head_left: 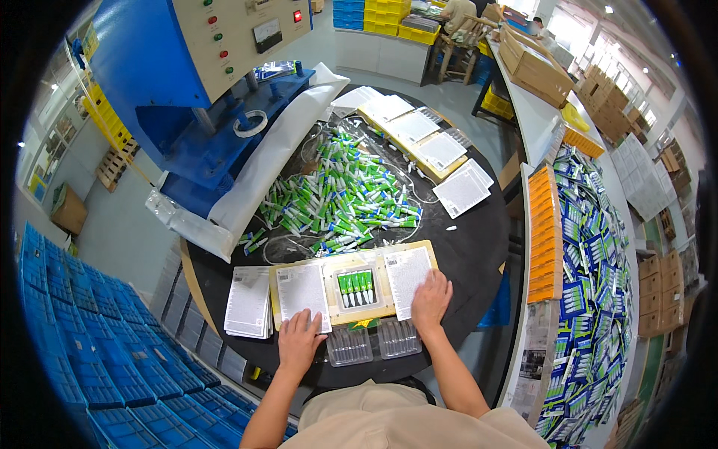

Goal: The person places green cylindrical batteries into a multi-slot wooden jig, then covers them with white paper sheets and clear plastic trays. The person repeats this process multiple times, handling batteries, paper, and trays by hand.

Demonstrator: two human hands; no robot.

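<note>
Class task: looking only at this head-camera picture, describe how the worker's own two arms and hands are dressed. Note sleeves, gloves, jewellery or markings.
Both forearms come in from the lower edge and are bare: no sleeves reach them. The left hand and right hand wear no gloves, and no watch, ring or wristband shows at this size. The only clothing visible is a beige garment at the bottom edge. No markings can be made out.

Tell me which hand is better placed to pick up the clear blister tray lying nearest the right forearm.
Right. The right hand rests on the backing card directly above that clear blister tray. The left hand lies farther left, beside the other tray.
</note>
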